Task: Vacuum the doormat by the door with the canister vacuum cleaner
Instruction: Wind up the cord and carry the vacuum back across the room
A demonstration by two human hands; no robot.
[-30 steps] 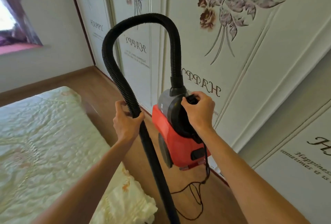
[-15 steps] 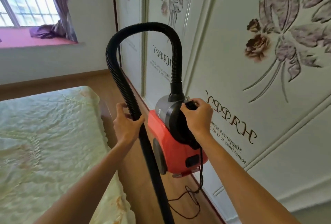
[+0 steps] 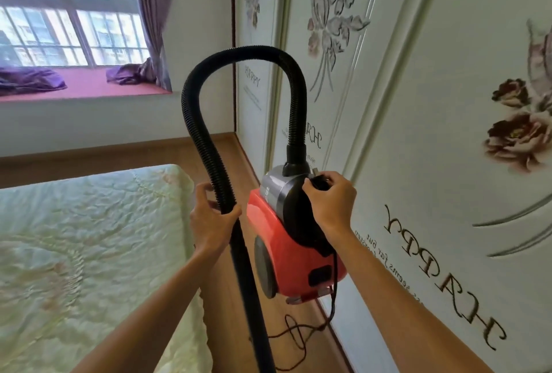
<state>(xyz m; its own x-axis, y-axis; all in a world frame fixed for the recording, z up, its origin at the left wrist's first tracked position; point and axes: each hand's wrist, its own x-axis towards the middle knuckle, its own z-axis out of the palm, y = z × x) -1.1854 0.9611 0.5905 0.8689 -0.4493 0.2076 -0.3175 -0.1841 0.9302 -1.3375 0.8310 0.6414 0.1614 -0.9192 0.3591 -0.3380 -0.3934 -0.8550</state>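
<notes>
A red and black canister vacuum cleaner (image 3: 286, 241) hangs in the air in front of me, above the wooden floor. My right hand (image 3: 331, 202) grips its black carry handle on top. A ribbed black hose (image 3: 209, 104) loops up from the canister and arches down to the left. My left hand (image 3: 212, 220) holds the hose where it joins the smooth black wand (image 3: 251, 298), which runs down out of view. A thin black power cord (image 3: 298, 331) dangles from the canister to the floor. No doormat or door is in view.
A bed with a pale quilted cover (image 3: 83, 253) fills the left. White wardrobe panels with flower prints (image 3: 433, 133) line the right. A narrow strip of wooden floor (image 3: 236, 157) runs between them toward a window seat (image 3: 83, 86) with purple curtains.
The view has swung upward and left, bringing the window into sight. Both hands keep their grips and the vacuum stays lifted, carried along the wardrobe.
</notes>
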